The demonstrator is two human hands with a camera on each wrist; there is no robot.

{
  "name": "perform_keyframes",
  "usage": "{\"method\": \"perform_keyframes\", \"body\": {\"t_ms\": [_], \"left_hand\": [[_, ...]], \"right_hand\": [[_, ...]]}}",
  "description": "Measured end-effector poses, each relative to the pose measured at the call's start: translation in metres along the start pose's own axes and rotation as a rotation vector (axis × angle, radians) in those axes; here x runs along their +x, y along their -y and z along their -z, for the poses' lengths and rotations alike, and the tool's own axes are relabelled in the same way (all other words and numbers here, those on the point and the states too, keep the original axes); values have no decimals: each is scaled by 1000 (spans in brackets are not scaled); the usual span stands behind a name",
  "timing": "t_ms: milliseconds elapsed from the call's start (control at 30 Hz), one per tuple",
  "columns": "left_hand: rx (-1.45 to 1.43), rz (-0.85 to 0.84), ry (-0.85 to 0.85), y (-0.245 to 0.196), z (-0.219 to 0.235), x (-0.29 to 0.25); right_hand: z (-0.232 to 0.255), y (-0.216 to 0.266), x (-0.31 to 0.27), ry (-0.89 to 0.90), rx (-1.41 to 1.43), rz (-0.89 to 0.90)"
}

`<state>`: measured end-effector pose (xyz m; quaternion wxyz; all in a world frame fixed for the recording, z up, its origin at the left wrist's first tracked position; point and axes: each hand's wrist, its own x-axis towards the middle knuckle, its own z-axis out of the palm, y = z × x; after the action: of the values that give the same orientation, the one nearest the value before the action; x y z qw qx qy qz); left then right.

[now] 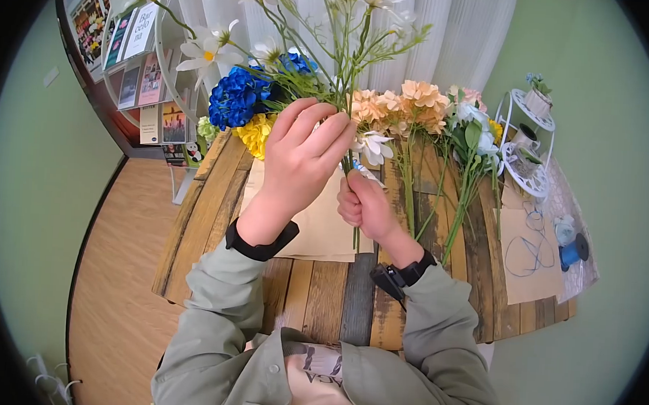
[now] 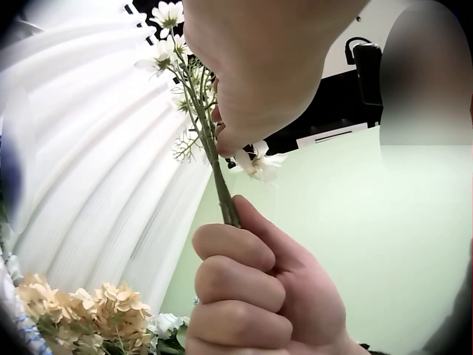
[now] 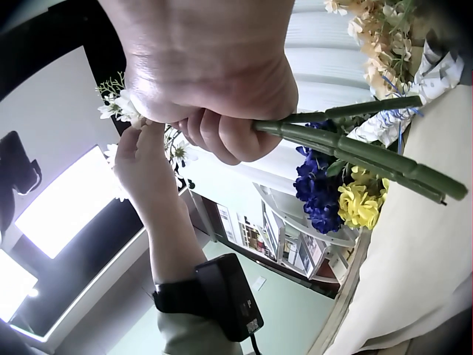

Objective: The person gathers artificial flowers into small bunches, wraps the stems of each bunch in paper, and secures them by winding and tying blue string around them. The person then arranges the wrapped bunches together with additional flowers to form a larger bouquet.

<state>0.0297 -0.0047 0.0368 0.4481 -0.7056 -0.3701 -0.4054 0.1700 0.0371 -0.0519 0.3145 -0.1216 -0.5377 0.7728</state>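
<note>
White daisies (image 1: 200, 54) with thin green stems (image 1: 356, 238) are held upright above the table. My right hand (image 1: 370, 205) grips the bundled stems low down, its fist wrapped round them in the left wrist view (image 2: 259, 285). Higher up, my left hand (image 1: 303, 156) pinches the stems with curled fingers just under the upper blooms; its fingertips are partly hidden. One white daisy (image 1: 373, 147) hangs lower, between the hands. Cut stem ends (image 3: 369, 155) stick out below my right fist (image 3: 222, 96) in the right wrist view.
Brown paper (image 1: 315, 231) lies on the wooden table (image 1: 327, 294). Behind are blue flowers (image 1: 238, 97), yellow flowers (image 1: 254, 135) and peach flowers (image 1: 421, 105). At the right stand a white tiered rack (image 1: 525, 180) and a blue ribbon spool (image 1: 573, 252). A bookrack (image 1: 137, 68) is at left.
</note>
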Motion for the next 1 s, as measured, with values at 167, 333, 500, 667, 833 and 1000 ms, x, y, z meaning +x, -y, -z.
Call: {"method": "perform_keyframes", "body": {"t_ms": [167, 333, 500, 667, 833, 1000], "left_hand": [[-119, -15, -9, 8, -3, -8], [-494, 179, -276, 2, 28, -12], [-885, 654, -378, 10, 40, -19], [-1072, 843, -242, 24, 33, 0], [-1281, 845, -194, 26, 28, 23], [-1306, 710, -122, 31, 17, 13]], "right_hand": [[7, -8, 3, 112, 153, -65], [33, -4, 6, 285, 253, -4], [57, -14, 13, 393, 301, -27], [65, -19, 15, 552, 365, -94], [61, -17, 13, 655, 411, -135], [57, -17, 11, 685, 454, -119]]}}
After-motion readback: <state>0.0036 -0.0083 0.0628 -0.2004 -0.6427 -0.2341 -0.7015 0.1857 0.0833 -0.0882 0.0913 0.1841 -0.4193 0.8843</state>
